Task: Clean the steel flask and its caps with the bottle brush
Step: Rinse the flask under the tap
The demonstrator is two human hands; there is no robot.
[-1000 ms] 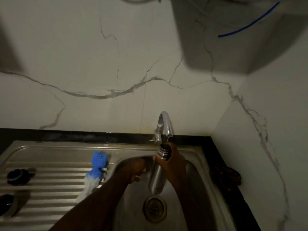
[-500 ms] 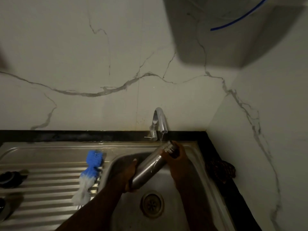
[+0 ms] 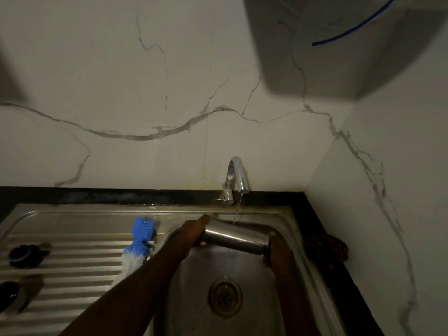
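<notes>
Steel flask [image 3: 234, 237] held level over the sink [image 3: 294, 229] basin, under the tap [image 3: 238, 177].

The base end is gripped by the left hand [image 3: 194, 235] and the mouth end is covered by the right hand [image 3: 275, 251], both closed on it. Wet steel could be let slip into the basin; the bottle brush [image 3: 139, 238] is left lying on the drainboard.

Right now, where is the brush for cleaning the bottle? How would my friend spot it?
Find the steel sink under the tap. Left of its basin is the ridged draining board, and the bottle brush lies at its right edge, beside the left hand. It is the only bright blue thing there; the two caps further left are dark and round.
</notes>
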